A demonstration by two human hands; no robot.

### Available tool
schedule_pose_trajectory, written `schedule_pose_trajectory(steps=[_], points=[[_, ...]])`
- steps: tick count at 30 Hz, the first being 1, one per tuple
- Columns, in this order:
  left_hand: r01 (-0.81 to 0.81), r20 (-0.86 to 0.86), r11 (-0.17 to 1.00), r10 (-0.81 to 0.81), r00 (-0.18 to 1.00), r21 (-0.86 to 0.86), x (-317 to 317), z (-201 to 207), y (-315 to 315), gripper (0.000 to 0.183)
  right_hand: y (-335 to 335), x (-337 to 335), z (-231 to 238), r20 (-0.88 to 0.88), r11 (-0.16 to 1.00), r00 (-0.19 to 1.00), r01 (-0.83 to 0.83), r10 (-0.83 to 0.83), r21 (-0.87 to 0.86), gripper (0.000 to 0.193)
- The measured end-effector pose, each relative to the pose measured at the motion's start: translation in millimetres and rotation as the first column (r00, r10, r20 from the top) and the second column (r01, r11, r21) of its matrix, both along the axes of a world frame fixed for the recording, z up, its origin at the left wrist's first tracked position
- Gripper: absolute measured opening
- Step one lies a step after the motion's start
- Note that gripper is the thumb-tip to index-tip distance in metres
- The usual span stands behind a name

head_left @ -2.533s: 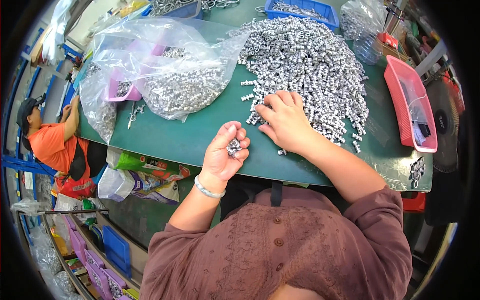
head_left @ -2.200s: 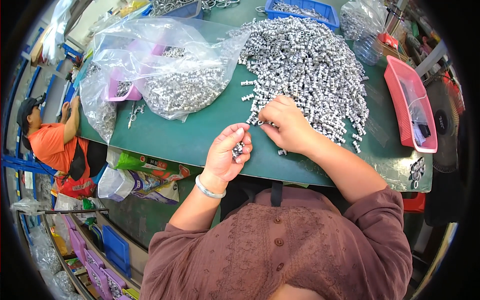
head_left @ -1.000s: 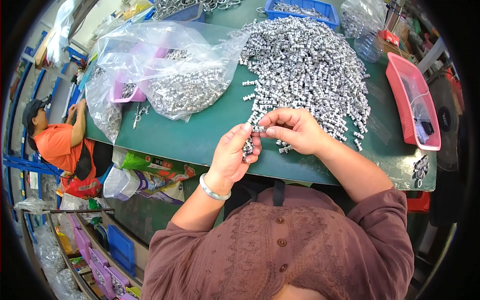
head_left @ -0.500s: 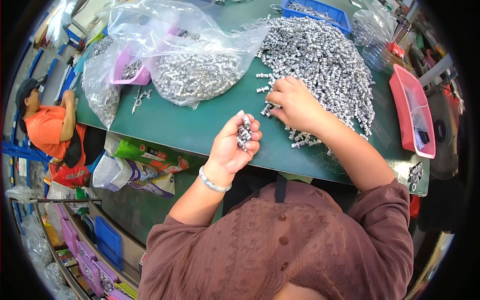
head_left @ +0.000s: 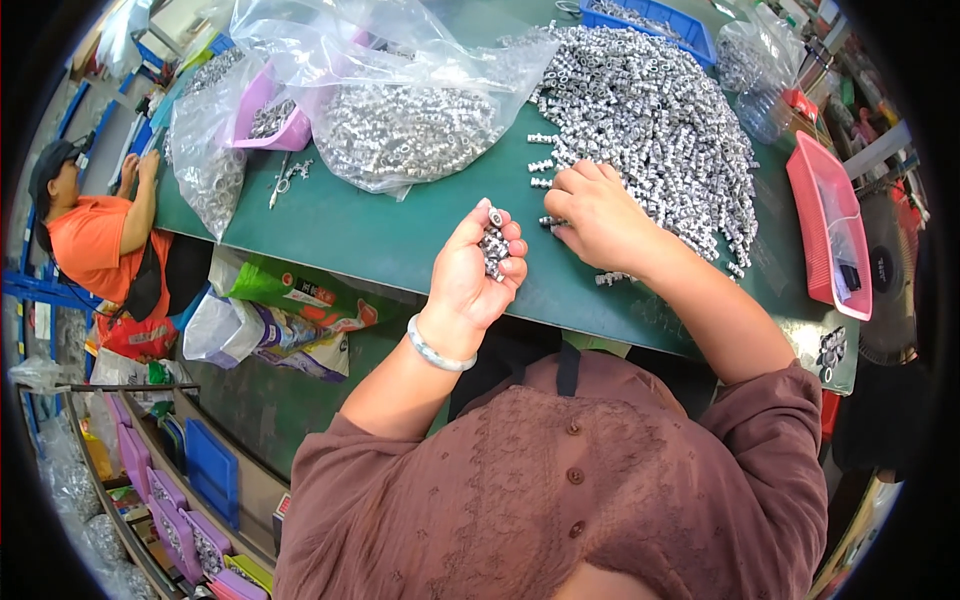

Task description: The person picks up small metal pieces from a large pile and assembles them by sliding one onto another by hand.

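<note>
here, left hand (head_left: pixel 470 275) raised just above the near edge of the green worktop (head_left: pixel 380 235), palm up, fingers curled round a small cluster of silver metal fittings (head_left: pixel 493 247); grip half closed, thumb and fingertips cupping the cluster, one piece poking up at the top. pale bangle (head_left: pixel 435 352) on that wrist.

right hand (head_left: pixel 598 218) laid palm down on the worktop at the near edge of the big heap of silver fittings (head_left: pixel 650 110), fingers bent over a few loose pieces; cannot tell whether the grip has closed on any piece, fingertips hidden under the knuckles. a few stray fittings (head_left: pixel 612 278) lying just beside the wrist.

further back, clear plastic bag (head_left: pixel 400 120) full of the same silver parts, touching the heap's left side. to its left, pink scoop-like tray (head_left: pixel 262 112) inside another clear bag. blue bin (head_left: pixel 650 22) at the far edge, red tray (head_left: pixel 825 235) on the right end of the worktop, well apart from both hands.

at the far left, another person in an orange shirt (head_left: pixel 90 240) leaning over the same worktop.
</note>
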State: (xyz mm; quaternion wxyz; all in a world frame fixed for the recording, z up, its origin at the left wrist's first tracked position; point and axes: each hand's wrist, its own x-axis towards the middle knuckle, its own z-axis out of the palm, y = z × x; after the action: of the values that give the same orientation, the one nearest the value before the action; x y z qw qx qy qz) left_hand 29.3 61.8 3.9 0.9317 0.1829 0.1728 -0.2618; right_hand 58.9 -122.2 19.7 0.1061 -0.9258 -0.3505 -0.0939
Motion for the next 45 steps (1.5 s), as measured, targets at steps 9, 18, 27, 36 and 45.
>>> schedule_pose_trajectory(steps=[9, 18, 27, 36, 45], points=[[-0.004, -0.031, 0.993, 0.008, 1.0, 0.116, -1, 12, -16, 0.021, 7, -25, 18, -0.299, 0.637, 0.928, 0.095, 0.221, 0.765, 0.022], [0.042, 0.066, 0.978, -0.057, 0.996, 0.205, -12, 26, -42, 0.018, 4, -33, 18, -0.478, 0.35, 0.771, 0.348, 0.42, 0.87, 0.014], [-0.052, 0.19, 0.958, -0.003, 0.982, 0.282, -18, 30, -50, 0.021, -4, -39, 18, -0.521, 0.313, 0.711, 0.417, 0.472, 0.853, 0.011], [-0.124, 0.241, 0.937, 0.045, 0.97, 0.325, -20, 35, -56, 0.022, -4, -42, 9, -0.413, 0.289, 0.838, 0.322, 0.355, 0.902, 0.009], [-0.47, 0.713, 0.78, 0.045, 0.7, 0.412, -26, 14, -54, 0.013, -17, -41, 9, -0.353, 0.419, 0.89, 0.213, 0.29, 0.883, 0.005]])
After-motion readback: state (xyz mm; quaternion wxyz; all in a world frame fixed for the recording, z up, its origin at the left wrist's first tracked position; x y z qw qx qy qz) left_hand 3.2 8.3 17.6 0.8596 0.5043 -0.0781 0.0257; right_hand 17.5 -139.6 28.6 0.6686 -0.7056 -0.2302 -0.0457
